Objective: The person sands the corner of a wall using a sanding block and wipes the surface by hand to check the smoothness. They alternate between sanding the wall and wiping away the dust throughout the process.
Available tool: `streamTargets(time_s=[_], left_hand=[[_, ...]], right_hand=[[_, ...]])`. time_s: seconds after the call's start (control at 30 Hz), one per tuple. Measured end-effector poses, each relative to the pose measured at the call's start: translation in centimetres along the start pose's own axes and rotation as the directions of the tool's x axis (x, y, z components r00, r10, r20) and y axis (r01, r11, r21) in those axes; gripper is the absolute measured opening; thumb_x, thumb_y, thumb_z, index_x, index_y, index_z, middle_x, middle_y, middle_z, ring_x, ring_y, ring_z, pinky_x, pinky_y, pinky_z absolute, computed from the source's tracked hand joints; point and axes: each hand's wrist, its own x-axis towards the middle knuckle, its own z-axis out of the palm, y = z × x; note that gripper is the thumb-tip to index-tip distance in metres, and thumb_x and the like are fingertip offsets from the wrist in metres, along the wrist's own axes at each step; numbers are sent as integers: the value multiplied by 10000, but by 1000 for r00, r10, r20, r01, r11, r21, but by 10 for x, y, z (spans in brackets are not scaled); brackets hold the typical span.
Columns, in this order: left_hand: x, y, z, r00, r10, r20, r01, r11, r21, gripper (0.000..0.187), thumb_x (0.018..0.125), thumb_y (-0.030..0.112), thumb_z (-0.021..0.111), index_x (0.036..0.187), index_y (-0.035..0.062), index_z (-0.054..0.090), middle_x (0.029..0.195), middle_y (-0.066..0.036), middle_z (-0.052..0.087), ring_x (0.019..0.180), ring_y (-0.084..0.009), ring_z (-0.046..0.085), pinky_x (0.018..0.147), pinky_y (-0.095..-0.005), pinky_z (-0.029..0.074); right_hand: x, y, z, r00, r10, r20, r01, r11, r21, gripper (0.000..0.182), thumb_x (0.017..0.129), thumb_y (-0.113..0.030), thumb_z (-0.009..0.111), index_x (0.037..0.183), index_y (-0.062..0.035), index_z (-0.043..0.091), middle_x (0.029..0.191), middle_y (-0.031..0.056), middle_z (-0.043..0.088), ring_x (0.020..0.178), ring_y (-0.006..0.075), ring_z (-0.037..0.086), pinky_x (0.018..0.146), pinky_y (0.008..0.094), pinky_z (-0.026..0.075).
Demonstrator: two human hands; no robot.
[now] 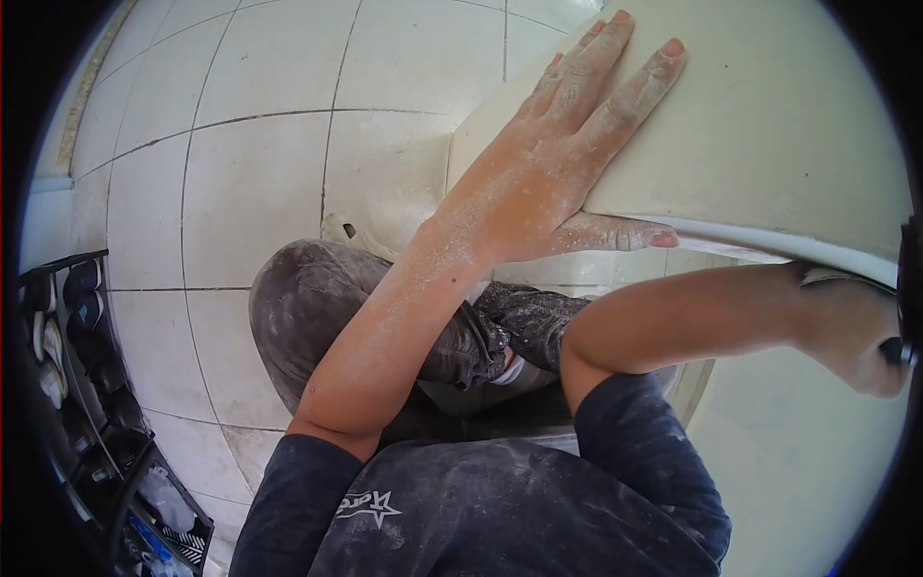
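I've got the left grip (567, 144) laid out flat, fingers a little apart, closed around nothing, dusted white across the knuckles! Right under those fingers lies the pale panel (769, 115), sweeping ahead and off to the grip's right, the thumb stretching out by its near edge. Over to the right, the right grip (851, 337) sits bent just below that edge, beside a dark piece (894, 351); I cannot tell how far it's closed or whether it has hold of that piece. Nearer the body from the left grip, dusty dark trousers (312, 298), knee bent. Out to its left, tiled floor (255, 183), and farther off, low on that side, a black rack (108, 255) with shoes (53, 365).
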Motion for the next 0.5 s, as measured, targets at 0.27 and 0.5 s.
streamTargets(time_s=[0.27, 0.5], left_hand=[[-4, -5, 4, 998, 32, -60, -31, 999, 20, 1176, 650, 751, 677, 1571, 212, 184, 1572, -294, 160, 1461, -465, 155, 1178, -569, 220], [-4, -4, 11, 998, 22, -63, -20, 999, 35, 1195, 630, 767, 678, 1571, 209, 196, 1570, -298, 170, 1465, -464, 157, 1179, -568, 220]], right_hand=[[-105, 46, -55, 996, 12, 85, 4, 984, -176, 405, 1017, -399, 550, 915, -21, 446, 850, 22, 404, 745, 120, 435, 697, 260, 431], [-13, 9, -10, 977, 67, 201, -63, 998, -25, 311, 1064, -338, 448, 946, -51, 476, 796, -25, 428, 647, 78, 530, 560, 219, 451]])
